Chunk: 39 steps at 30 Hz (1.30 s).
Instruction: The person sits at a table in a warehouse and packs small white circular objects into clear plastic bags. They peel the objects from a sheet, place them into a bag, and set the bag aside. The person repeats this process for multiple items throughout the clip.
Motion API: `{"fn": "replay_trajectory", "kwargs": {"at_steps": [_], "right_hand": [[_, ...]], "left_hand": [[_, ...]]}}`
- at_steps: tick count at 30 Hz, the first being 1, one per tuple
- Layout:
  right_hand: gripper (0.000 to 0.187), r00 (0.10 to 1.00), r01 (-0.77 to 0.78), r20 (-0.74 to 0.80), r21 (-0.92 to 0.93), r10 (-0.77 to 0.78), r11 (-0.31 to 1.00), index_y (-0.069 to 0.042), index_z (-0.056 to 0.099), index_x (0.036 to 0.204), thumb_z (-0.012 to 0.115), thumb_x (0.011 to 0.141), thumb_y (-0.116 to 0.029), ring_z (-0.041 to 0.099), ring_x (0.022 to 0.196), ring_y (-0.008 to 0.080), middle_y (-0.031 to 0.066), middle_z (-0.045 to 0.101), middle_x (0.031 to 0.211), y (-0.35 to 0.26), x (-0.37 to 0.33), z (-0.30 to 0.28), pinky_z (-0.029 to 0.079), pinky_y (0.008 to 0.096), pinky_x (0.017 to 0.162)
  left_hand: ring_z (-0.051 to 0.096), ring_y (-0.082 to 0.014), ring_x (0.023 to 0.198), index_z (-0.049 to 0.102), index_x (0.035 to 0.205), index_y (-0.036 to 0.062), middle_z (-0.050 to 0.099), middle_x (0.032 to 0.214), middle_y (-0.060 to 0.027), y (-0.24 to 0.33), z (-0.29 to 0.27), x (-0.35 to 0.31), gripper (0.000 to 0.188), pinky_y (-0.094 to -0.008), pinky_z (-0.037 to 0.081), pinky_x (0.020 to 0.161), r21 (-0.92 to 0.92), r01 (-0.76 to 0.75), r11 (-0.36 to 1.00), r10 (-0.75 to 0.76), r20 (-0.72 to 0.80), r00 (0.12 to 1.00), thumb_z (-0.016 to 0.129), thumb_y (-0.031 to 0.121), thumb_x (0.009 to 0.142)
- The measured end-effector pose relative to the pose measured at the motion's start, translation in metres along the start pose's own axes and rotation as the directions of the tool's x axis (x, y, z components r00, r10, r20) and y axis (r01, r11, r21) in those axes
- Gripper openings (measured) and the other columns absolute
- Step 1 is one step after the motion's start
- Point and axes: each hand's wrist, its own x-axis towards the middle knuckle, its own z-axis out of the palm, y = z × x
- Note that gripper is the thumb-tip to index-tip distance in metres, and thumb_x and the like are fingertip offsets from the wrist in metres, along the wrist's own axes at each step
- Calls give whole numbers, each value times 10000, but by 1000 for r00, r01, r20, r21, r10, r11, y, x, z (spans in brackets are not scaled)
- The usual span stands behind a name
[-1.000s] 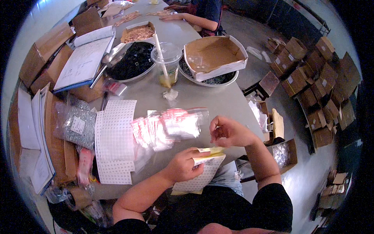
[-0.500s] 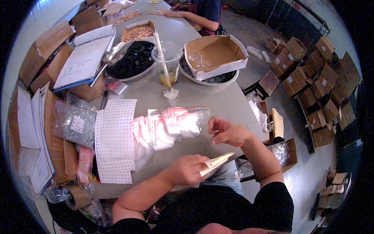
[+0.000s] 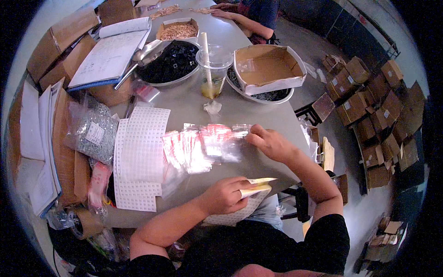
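My left hand [image 3: 226, 196] is closed on a folded sticker sheet [image 3: 256, 190] with a yellowish backing, near the front edge of the table. A part of it with rows of small print hangs below the hand. My right hand [image 3: 272, 144] has its thumb and fingers pinched at the right end of a row of small clear zip bags [image 3: 217, 141] with red markings. It seems to grip the edge of the end bag; the fingertips are partly hidden. Left of the bags lie white sticker sheets [image 3: 144, 152] in overlapping layers.
A lidded cup with a straw [image 3: 213, 76] stands behind the bags, beside a bowl of black parts [image 3: 168, 67] and a cardboard tray [image 3: 267, 69] resting on another bowl. A bag of metal pieces [image 3: 96, 131], clipboard [image 3: 108, 57] and cartons line the left. Another person's hand [image 3: 224, 14] is at the far end.
My right hand has moved from just off the bags to the right end of their row, its fingers closing there. The left hand still holds the sticker sheet, now opened wider. The view has shifted slightly.
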Motion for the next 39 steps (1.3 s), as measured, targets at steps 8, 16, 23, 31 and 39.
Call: {"fn": "replay_trajectory", "kwargs": {"at_steps": [8,16,23,31,39], "right_hand": [[283,941,-328,72,445,332,833,-27,438,1048,594,812,-19,627,789,345,153,610,814,14,28,2,483,415,685],[320,901,-421,43,315,431,850,-38,469,1013,669,764,-70,614,779,337,138,614,834,33,40,33,474,406,681],[223,936,-307,200,64,289,950,-42,576,938,678,789,-173,489,1076,337,157,564,1050,22,35,-3,411,401,919],[188,965,-264,100,355,244,897,-29,613,923,523,881,-188,444,1107,369,200,555,1041,17,29,20,377,456,972],[92,873,-266,-313,337,374,903,-18,519,935,542,884,-90,532,967,326,159,522,980,11,8,14,443,381,852]], "left_hand": [[624,-316,974,648,959,-39,644,1094,-134,-1,-2,4,240,-391,513,886,-30,31,999,-30,15,999,677,61,743],[649,-319,882,650,982,-6,667,1120,-108,-8,1,2,264,-403,528,850,-45,42,998,-43,-26,999,698,60,731],[652,-331,940,639,1010,-5,663,1109,-137,-11,6,-1,280,-417,518,873,-97,95,991,-99,-29,995,691,60,743],[635,-333,994,649,1030,20,661,1087,-134,-10,1,2,289,-405,501,908,-125,239,963,-242,-5,970,692,102,756],[635,-325,993,657,1018,22,663,1081,-128,-10,2,5,271,-408,488,928,-169,317,933,-312,59,948,687,124,769]]}}
